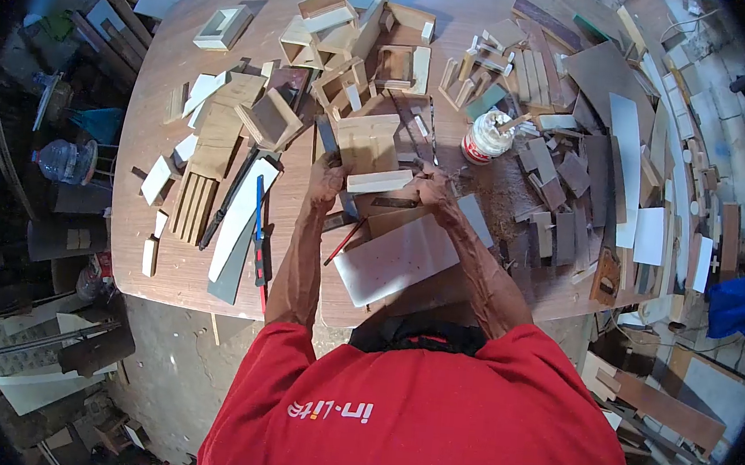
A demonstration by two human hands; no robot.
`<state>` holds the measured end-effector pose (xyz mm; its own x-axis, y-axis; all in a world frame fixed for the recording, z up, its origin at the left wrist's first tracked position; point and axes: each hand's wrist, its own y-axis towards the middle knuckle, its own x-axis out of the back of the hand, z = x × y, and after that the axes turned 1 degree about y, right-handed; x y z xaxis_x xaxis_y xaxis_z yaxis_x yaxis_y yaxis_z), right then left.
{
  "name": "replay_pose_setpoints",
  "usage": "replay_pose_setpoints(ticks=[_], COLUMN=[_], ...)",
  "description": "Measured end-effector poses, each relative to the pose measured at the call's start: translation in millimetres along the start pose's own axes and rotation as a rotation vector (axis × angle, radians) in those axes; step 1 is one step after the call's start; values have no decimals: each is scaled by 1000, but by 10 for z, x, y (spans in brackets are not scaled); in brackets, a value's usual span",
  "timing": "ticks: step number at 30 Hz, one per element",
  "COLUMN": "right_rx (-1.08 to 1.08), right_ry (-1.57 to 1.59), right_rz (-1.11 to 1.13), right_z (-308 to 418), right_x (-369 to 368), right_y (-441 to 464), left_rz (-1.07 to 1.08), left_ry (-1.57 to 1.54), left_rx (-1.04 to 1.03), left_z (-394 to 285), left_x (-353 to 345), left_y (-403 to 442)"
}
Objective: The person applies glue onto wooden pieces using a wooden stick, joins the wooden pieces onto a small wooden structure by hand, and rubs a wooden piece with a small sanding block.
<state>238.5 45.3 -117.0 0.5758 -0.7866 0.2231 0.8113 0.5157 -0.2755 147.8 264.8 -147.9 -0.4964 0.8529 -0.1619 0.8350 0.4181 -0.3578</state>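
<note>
My left hand [328, 180] is closed around the lower end of a dark, flat strip [326, 134] that points away from me; its exact kind is unclear. A small white-faced wooden block [380, 182] spans the gap between my hands. The fingers of my right hand [432, 189] close on the right end of this block. Just beyond it lies a pale wooden board [369, 144]. Nearer to me are a dark flat piece [395, 203], a red pencil [345, 241] and a large white panel [397, 259].
A white tub with a red label [484, 138] stands right of my hands, a stick in its mouth. Small wooden boxes [329, 16] crowd the back. Offcuts [564, 174] are heaped at right. A blue-bladed saw [259, 231] and white strips [245, 221] lie at left.
</note>
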Motion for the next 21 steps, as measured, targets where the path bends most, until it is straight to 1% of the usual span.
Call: replay_pose_setpoints(ticks=[1, 2, 4, 5, 6, 7, 8, 9, 11, 13, 14, 17, 18, 19, 20, 21], right_rx=[8, 15, 30, 47, 46, 129, 212, 210, -7, 32, 72, 116, 114, 24, -69, -76], right_ry=[22, 44, 71, 98, 100, -46, -191, -190, 23, 38, 50, 134, 138, 54, -30, -27], right_rz=[-10, -20, -18, -14, -13, -23, -34, -34, -18, -8, 2, -33, -30, -58, -85, -82], right_z=[-131, -263, -154, -85, -214, -468, -614, -554, -432, -595, -699, -541, -558, -568, -596, -527], right_x=[-17, -27, -11, -11, -23, -39, -48, -43, -26, -34, -41, -48, -57, -54, -58, -50], right_y=[57, 101, 39, 2, 58, 167, 223, 202, 166, 244, 278, 179, 207, 260, 269, 203], left_rz=[-28, -28, -78, -77, -98, -118, -119, -119, -118, -174, -174, -154, -173, -191, -192, -150], left_ry=[27, 27, 249, 250, 315, 381, 382, 415, 450, 520, 524, 504, 400, 295, 298, 261], left_rx=[-98, -93, -85, -82, -113, -145, -143, -109, -75, -13, -11, -45, -22, 1, 7, -44], left_z=[37, 60, 81, 92, 64, 29, -10, -27, -60, -28, -25, -192, -281, -324, -296, -242], left_x=[7, 23, 44, 39, 14, -2, -8, 2, 24, 103, 128, 91, 16, -27, 1, 59], left_y=[13, 43, 124, 131, 121, 115, 107, 113, 141, 201, 198, 64, -15, -69, -79, -73])
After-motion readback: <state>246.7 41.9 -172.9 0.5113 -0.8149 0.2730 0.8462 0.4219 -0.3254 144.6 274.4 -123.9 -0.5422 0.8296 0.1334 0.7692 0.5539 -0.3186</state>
